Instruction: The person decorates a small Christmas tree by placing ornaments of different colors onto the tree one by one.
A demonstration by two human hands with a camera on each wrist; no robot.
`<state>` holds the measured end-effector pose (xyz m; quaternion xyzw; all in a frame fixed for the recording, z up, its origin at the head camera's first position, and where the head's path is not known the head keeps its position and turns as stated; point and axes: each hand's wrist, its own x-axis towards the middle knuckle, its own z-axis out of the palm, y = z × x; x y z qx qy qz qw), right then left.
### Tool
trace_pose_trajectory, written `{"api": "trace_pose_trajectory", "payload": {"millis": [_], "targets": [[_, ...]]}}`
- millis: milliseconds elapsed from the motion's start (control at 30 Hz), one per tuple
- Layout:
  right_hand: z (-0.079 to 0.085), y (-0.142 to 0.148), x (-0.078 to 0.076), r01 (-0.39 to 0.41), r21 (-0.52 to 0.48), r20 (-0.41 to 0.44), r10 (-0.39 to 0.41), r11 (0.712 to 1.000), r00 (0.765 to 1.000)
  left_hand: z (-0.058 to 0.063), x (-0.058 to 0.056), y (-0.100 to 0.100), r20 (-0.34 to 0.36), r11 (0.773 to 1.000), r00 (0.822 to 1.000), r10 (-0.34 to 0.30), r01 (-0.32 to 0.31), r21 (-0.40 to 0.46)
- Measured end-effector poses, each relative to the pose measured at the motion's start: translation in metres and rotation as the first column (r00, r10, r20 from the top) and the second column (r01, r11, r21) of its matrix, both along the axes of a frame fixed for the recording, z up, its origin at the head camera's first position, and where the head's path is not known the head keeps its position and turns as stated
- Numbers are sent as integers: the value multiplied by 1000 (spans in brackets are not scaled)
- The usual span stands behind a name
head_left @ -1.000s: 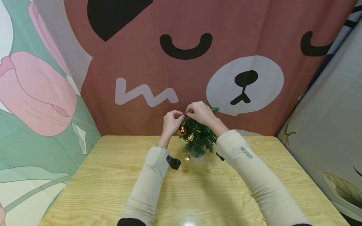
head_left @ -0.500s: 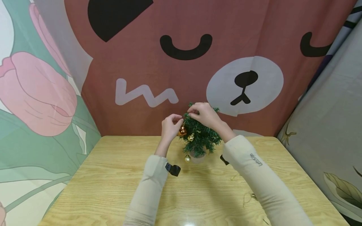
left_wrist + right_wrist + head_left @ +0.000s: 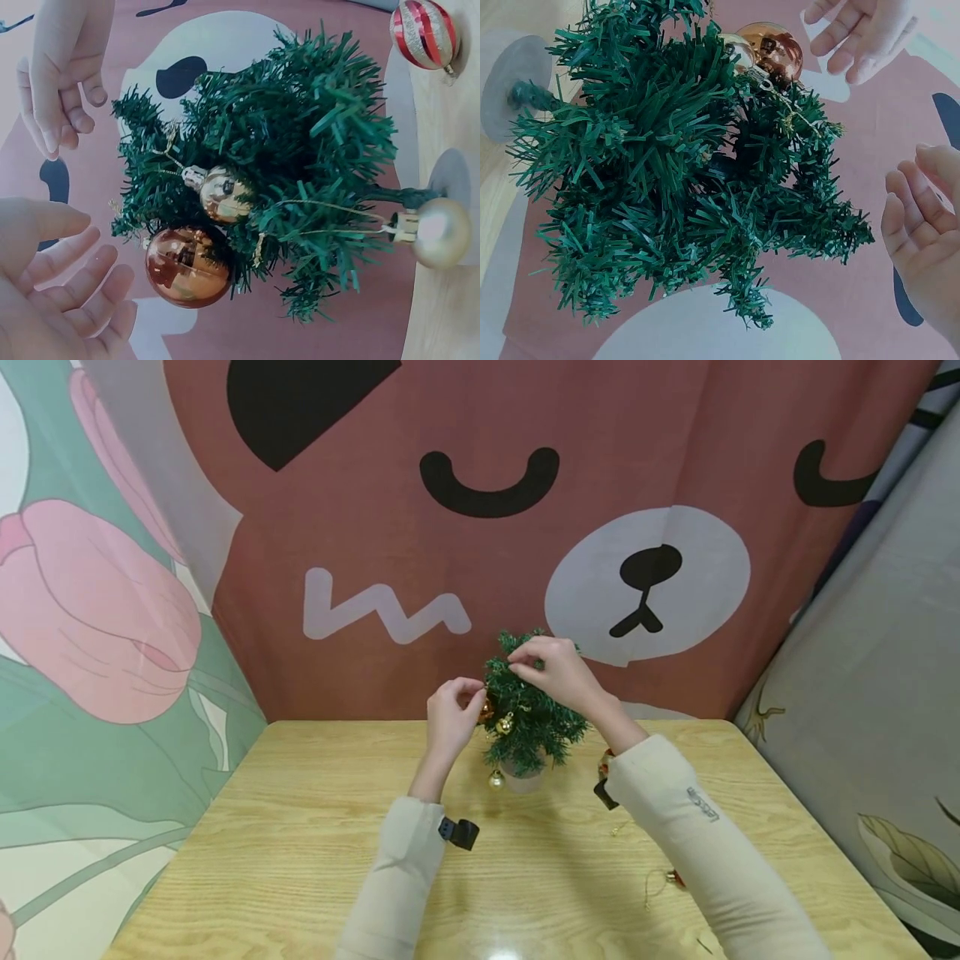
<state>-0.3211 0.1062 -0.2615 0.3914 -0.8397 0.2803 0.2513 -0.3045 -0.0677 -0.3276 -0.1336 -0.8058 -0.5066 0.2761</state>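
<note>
A small green artificial Christmas tree point(image 3: 528, 727) stands in a pale round pot point(image 3: 522, 781). My left hand point(image 3: 452, 718) is beside its left edge, near a shiny copper bauble point(image 3: 187, 268) hanging there. In the left wrist view its fingers look loosely bent, with nothing between them. My right hand point(image 3: 558, 670) hovers at the treetop, and the right wrist view shows its relaxed fingers apart from the branches. A small shiny gold bauble point(image 3: 229, 196) hangs by a gold cord near the copper one. Lower down, a matte pale gold bauble point(image 3: 441, 234) hangs from a branch.
A red-and-silver striped bauble point(image 3: 424, 34) lies on the wooden table point(image 3: 337, 860) right of the tree. Another red bauble point(image 3: 676, 879) with a gold cord is partly hidden by the right sleeve. A printed curtain point(image 3: 360, 535) hangs behind the table.
One second ago both hands' fingertips nearly met at the tree's upper left. The left hand has since moved down and slightly left, the right hand to the right, leaving a wider gap.
</note>
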Motion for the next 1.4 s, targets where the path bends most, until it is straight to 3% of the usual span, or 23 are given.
{"api": "trace_pose_trajectory", "payload": {"millis": [333, 600, 800, 1233, 1400], "targets": [[-5, 13, 7, -7, -61, 4, 7, 998, 1000, -15, 12, 5, -70, 1000, 997, -16, 16, 1], [-10, 22, 9, -9, -119, -13, 7, 993, 1000, -24, 19, 11, -77, 999, 996, -47, 45, -22], [-14, 29, 12, 8, -159, 23, -4, 987, 1000, -33, 23, 17, -108, 998, 992, -59, 55, -44], [-24, 45, 24, -3, -244, 25, 9, 970, 1000, -52, 32, 26, -63, 983, 987, -146, 138, -123], [-26, 48, 31, -5, -253, 8, 7, 967, 1000, -57, 33, 28, -63, 974, 990, -129, 115, -194]]}}
